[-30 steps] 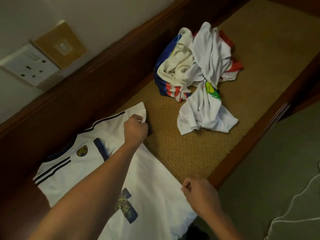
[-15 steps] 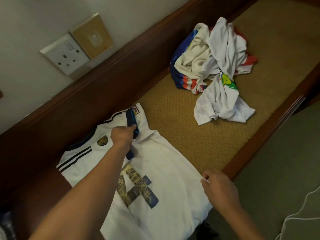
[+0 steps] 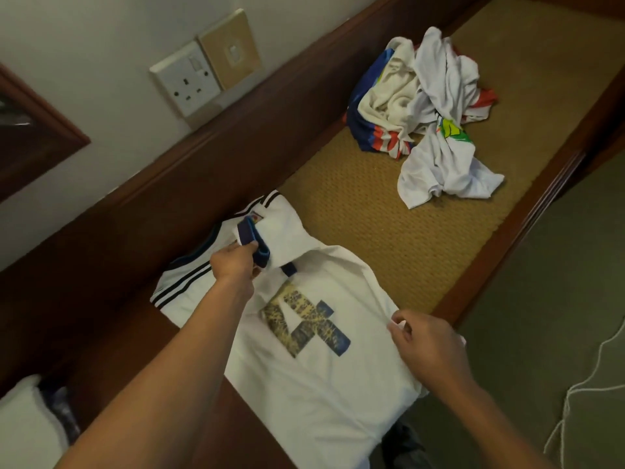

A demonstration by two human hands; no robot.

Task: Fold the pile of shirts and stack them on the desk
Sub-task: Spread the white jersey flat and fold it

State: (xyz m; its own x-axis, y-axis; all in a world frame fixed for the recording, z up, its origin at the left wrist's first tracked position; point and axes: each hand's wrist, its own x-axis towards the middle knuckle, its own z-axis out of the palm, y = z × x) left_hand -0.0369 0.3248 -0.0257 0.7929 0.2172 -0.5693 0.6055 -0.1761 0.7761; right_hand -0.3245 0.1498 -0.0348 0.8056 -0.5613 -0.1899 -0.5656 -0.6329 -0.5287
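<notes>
At 10 o'clock a white wall socket (image 3: 185, 83) sits above the dark wooden back rail (image 3: 142, 211). The striped shoulder of the white shirt (image 3: 324, 384) lies just beside the rail. The left hand (image 3: 235, 262) grips the blue-trimmed sleeve (image 3: 270, 228), which is turned in over the chest. The shirt is smooth, with a cracked blue-and-yellow print. It lies at 6 o'clock, and its lower right part hangs past the desk's front edge (image 3: 527, 228). The right hand (image 3: 429, 346), at 4 o'clock, pinches the shirt's side edge. Bare woven tan mat (image 3: 389, 245) separates the shirt from the crumpled pile of shirts (image 3: 426, 110) at 1 o'clock. A thin white cord (image 3: 581, 394) trails over the carpet.
</notes>
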